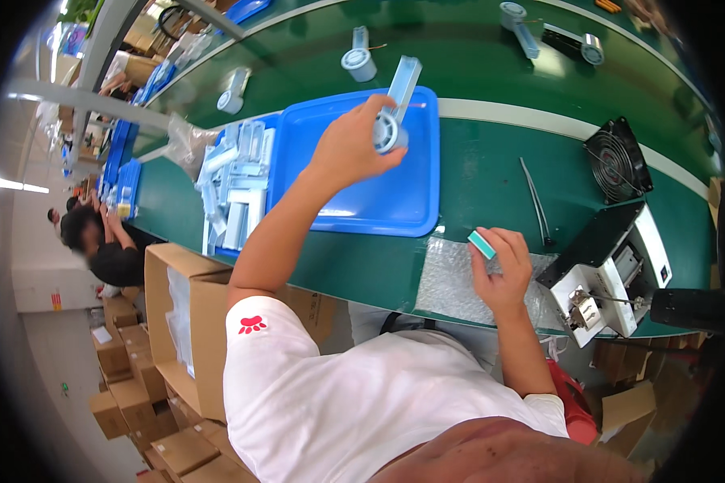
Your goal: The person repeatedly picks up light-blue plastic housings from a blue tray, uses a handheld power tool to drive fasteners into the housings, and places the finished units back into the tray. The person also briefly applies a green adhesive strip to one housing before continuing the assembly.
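Note:
My left hand (350, 145) is closed round a light-blue plastic part (404, 87) with a round spoked end and a long channel-shaped arm. It is above the blue tray (354, 217), whose visible floor is bare. My right hand (503, 274) pinches a small teal-and-white block (482, 245) over a sheet of bubble wrap (451, 282) on the green bench. To the left of the tray lies a pile of light-blue plastic parts (238, 173).
More round-ended parts (359, 63) lie spaced along the green belt (298, 64). On the right stand a black fan (616, 161) and a black-and-white bench machine (612, 266). A thin tweezer-like tool (533, 197) lies nearby. Cardboard boxes (169, 322) stand at lower left; a seated person (109, 249) is farther off.

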A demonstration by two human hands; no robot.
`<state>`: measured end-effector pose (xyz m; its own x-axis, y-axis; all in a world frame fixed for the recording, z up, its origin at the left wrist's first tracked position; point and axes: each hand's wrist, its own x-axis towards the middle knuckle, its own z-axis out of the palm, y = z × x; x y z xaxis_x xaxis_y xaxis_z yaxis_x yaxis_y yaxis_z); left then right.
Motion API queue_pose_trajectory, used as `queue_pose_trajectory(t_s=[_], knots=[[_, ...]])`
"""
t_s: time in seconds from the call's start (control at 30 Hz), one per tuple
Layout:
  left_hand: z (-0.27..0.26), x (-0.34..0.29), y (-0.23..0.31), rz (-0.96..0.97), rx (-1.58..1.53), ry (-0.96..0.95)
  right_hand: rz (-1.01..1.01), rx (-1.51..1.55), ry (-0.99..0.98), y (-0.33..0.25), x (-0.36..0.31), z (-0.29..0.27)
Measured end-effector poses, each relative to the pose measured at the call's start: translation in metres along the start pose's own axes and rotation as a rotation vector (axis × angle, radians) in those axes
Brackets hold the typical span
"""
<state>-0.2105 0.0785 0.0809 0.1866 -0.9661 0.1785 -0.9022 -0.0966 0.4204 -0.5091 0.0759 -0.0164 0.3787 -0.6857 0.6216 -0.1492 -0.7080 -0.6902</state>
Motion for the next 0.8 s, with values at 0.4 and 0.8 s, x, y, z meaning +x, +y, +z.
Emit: queue_pose_trajectory(t_s=[0.4,0.8], knots=[[-0.018,-0.002,-0.058,-0.25,0.055,-0.303,0.055,0.02,-0.034,0.002,-0.002,0.006],[0.044,0.195,-0.161,-0.438,0.276,-0.137,0.338,0.057,-0.208,-0.015,-0.004,0.016]])
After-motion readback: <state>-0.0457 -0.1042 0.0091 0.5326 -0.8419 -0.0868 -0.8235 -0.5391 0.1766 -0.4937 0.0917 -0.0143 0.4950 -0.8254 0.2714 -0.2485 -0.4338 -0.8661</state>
